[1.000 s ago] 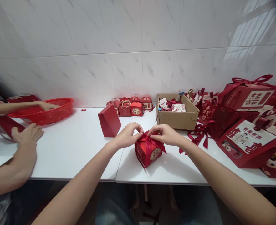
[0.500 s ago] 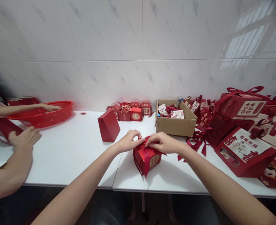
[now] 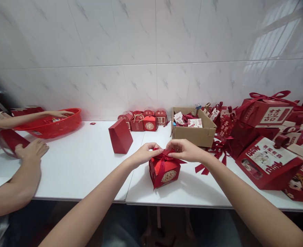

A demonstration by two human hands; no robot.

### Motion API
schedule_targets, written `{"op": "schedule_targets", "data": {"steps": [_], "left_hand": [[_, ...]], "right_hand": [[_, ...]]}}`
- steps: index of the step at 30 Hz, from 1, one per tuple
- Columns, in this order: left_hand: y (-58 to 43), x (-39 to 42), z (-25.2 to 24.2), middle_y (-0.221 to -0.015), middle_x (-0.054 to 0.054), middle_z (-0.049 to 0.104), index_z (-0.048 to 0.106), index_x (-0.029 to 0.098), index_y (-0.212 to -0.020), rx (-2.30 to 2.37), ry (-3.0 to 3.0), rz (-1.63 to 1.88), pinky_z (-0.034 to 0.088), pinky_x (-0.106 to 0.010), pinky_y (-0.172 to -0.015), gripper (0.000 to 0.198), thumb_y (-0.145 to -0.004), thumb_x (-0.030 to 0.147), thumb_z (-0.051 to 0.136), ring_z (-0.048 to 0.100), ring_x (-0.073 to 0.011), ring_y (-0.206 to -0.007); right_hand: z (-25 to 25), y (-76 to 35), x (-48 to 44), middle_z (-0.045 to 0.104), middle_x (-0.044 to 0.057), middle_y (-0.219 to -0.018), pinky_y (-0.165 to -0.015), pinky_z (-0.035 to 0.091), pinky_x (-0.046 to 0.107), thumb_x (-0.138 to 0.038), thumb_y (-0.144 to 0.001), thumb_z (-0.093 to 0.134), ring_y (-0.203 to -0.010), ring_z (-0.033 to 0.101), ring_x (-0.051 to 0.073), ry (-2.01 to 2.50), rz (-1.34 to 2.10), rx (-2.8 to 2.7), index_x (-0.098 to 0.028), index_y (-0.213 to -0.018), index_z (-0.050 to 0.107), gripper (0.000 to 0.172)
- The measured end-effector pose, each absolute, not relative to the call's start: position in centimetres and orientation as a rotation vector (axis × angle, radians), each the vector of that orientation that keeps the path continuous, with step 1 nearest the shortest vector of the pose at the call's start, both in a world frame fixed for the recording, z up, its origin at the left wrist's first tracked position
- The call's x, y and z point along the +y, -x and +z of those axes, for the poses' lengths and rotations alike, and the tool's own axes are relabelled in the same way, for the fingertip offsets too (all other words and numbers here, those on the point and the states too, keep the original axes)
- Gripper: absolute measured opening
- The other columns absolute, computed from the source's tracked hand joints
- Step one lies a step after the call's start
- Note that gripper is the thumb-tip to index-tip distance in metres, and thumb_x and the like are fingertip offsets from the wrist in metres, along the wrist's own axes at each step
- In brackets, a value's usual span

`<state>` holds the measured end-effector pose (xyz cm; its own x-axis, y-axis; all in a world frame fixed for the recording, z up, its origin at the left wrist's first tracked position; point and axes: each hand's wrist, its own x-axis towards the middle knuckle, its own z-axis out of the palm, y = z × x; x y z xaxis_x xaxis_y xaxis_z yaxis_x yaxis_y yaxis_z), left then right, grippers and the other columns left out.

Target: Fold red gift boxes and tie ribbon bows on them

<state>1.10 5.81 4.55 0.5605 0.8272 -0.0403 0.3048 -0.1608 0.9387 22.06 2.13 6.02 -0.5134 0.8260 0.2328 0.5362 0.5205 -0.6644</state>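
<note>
A small red gift box (image 3: 165, 173) with a round gold emblem on its side stands on the white table in front of me. Red ribbon (image 3: 164, 158) is tied in a bow on its top, one tail hanging down the near side. My left hand (image 3: 148, 153) pinches the bow's left loop between thumb and fingers. On the other side, my right hand (image 3: 183, 150) pinches the right loop. Both hands are above the box top, close to the knot.
A plain red box (image 3: 120, 136) and several small red boxes (image 3: 143, 122) stand behind. An open cardboard box (image 3: 192, 135) holds tags and ribbons. Decorated red boxes (image 3: 267, 163) crowd the right. At left, a co-worker's hand (image 3: 33, 149) steadies a red bag beside a red basin (image 3: 56, 127).
The bow's loops show more fully, and my hands sit a little farther apart. The gift box has turned slightly, showing more of its emblem. The co-worker's far hand has lifted somewhat in the basin.
</note>
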Motion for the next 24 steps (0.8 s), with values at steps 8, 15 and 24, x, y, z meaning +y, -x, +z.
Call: {"op": "schedule_targets", "data": {"steps": [8,15,24], "left_hand": [[-1.6,5.0,3.7,-0.086,-0.004,0.066,0.042,0.018,-0.067,0.954,-1.688,0.828,0.044,-0.025,-0.059,0.037,-0.069,0.043,0.068,0.06,-0.0148,-0.07],[-2.3,4.4,3.5,-0.072,-0.003,0.065,0.036,0.019,-0.061,1.018,-1.723,0.875,0.044,-0.027,-0.06,0.043,-0.065,0.042,0.072,0.06,-0.0165,-0.067],[-2.2,4.5,3.1,-0.072,-0.002,0.064,0.036,0.019,-0.06,0.955,-1.779,0.844,0.044,-0.028,-0.068,0.038,-0.066,0.032,0.071,0.058,-0.0156,-0.071]], "right_hand": [[5.8,-21.6,1.9,0.064,0.003,-0.085,-0.06,0.042,0.022,-0.027,-0.081,0.057,-0.069,0.054,0.012,1.149,0.815,-2.113,-0.016,-0.088,0.064,0.015],[5.2,-21.8,2.5,0.065,0.005,-0.08,-0.062,0.045,0.026,-0.033,-0.078,0.061,-0.07,0.058,0.014,1.136,0.913,-1.968,-0.014,-0.085,0.063,0.019],[3.2,-22.2,3.7,0.065,0.003,-0.07,-0.06,0.048,0.027,-0.034,-0.071,0.07,-0.064,0.061,0.014,1.125,1.08,-1.771,-0.015,-0.08,0.062,0.023]]}}
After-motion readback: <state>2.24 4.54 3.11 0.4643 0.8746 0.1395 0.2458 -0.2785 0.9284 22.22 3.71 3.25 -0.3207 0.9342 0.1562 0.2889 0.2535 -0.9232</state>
